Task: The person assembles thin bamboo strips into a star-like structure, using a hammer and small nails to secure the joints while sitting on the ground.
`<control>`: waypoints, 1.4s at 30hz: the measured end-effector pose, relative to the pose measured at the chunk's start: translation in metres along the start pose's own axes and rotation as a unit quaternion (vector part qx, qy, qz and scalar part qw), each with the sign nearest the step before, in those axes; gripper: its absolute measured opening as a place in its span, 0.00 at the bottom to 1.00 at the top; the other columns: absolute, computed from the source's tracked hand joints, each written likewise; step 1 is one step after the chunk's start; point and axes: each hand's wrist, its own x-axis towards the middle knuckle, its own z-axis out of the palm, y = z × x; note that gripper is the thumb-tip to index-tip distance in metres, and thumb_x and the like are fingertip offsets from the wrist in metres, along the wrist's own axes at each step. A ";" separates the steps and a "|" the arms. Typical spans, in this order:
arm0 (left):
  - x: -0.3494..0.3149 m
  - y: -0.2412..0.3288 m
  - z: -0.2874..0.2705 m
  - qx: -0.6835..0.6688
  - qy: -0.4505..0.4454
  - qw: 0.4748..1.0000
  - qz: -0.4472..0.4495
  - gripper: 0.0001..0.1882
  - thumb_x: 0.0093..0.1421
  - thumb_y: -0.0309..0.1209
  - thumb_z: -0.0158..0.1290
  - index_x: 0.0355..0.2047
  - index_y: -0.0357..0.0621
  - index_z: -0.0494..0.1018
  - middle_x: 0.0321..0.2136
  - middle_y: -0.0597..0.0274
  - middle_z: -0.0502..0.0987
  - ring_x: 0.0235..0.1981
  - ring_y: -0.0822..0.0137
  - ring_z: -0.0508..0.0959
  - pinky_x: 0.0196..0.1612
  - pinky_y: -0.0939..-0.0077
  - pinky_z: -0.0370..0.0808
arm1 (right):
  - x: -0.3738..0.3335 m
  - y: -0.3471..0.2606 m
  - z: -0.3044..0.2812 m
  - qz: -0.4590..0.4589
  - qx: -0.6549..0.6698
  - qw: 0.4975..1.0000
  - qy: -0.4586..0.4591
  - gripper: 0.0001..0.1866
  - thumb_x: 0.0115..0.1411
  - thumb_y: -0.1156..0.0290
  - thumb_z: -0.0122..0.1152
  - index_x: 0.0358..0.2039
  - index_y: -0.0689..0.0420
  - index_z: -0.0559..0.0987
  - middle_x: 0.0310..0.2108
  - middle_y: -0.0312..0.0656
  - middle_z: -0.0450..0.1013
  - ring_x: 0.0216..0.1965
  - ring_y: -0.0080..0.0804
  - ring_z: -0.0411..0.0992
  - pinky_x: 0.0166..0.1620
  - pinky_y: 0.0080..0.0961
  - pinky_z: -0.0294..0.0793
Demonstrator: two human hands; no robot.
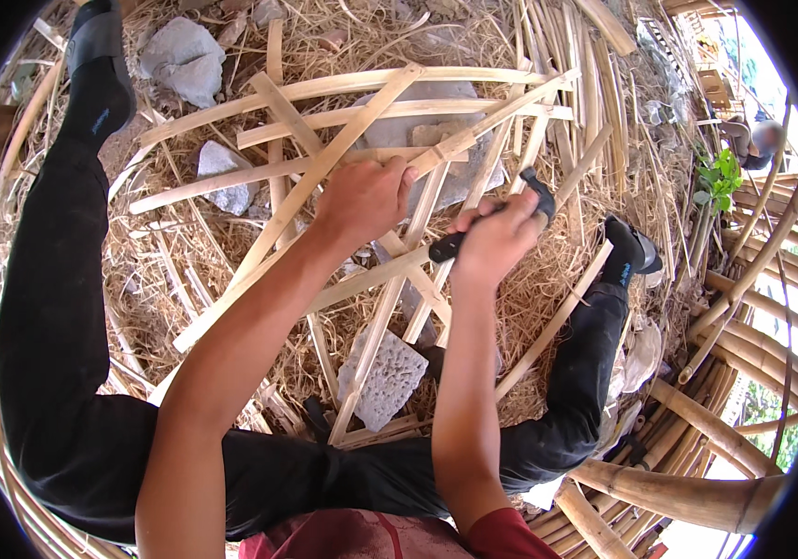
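My left hand [362, 197] is closed around a split bamboo strip [502, 116] in a loose lattice of crossed strips. Several other pale strips run under and beside it, among them a long diagonal one [348, 140] just left of my fingers. Close by on the right, my right hand [497, 238] grips a small hammer [444, 248] by its black handle. The dark curved head of the hammer shows past my knuckles, above the strips and apart from my left hand. My fingers hide part of the handle and of the held strip.
A flat grey stone slab [441, 121] lies under the lattice. Pale rocks [183, 61] and a pitted block [382, 377] sit among straw and shavings. My outstretched legs [54, 298] flank the work. Thick bamboo poles [688, 494] and a blurred person [749, 140] are at right.
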 end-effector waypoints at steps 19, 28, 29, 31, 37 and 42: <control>-0.001 -0.013 0.009 0.006 0.030 1.000 0.003 0.15 0.70 0.38 0.46 0.30 0.42 0.75 0.18 0.48 0.76 0.22 0.44 0.78 0.29 0.50 0.76 | 0.000 -0.012 0.022 -0.205 -0.311 0.927 -0.034 0.27 0.74 0.54 0.41 0.33 0.68 0.73 0.17 0.49 0.71 0.13 0.34 0.71 0.21 0.36 0.74; -0.003 -0.022 -0.003 -0.031 0.009 0.997 0.074 0.13 0.67 0.37 0.48 0.31 0.42 0.76 0.18 0.52 0.78 0.23 0.51 0.81 0.31 0.55 0.79 | 0.001 -0.053 0.029 0.088 -0.102 0.978 -0.159 0.26 0.74 0.52 0.39 0.37 0.64 0.73 0.21 0.48 0.72 0.22 0.41 0.74 0.30 0.40 0.77; -0.004 -0.024 -0.006 -0.006 0.017 0.999 0.046 0.12 0.67 0.36 0.49 0.31 0.42 0.75 0.20 0.50 0.78 0.24 0.50 0.81 0.32 0.54 0.78 | 0.003 -0.062 0.029 0.107 -0.103 0.971 -0.189 0.25 0.74 0.52 0.40 0.37 0.64 0.74 0.22 0.48 0.72 0.23 0.42 0.75 0.30 0.40 0.77; -0.010 -0.026 0.008 0.032 0.015 0.999 -0.012 0.11 0.66 0.35 0.51 0.31 0.41 0.75 0.23 0.48 0.78 0.27 0.46 0.79 0.34 0.52 0.76 | -0.006 -0.094 -0.007 0.159 -0.010 0.981 -0.113 0.21 0.74 0.53 0.41 0.35 0.59 0.68 0.18 0.36 0.65 0.12 0.27 0.62 0.16 0.29 0.66; -0.004 -0.012 0.000 0.028 0.011 1.000 0.001 0.17 0.70 0.38 0.44 0.31 0.40 0.75 0.17 0.50 0.77 0.20 0.49 0.80 0.28 0.52 0.79 | -0.013 -0.063 -0.014 0.109 0.177 0.976 0.062 0.19 0.74 0.55 0.43 0.32 0.57 0.64 0.17 0.36 0.63 0.12 0.25 0.62 0.14 0.26 0.63; -0.010 -0.020 -0.001 0.012 -0.009 0.999 -0.037 0.16 0.70 0.37 0.45 0.30 0.40 0.74 0.21 0.45 0.76 0.25 0.43 0.78 0.32 0.47 0.74 | -0.010 -0.082 -0.010 0.216 0.042 0.973 -0.074 0.20 0.74 0.60 0.37 0.26 0.56 0.64 0.13 0.32 0.60 0.10 0.24 0.61 0.12 0.25 0.65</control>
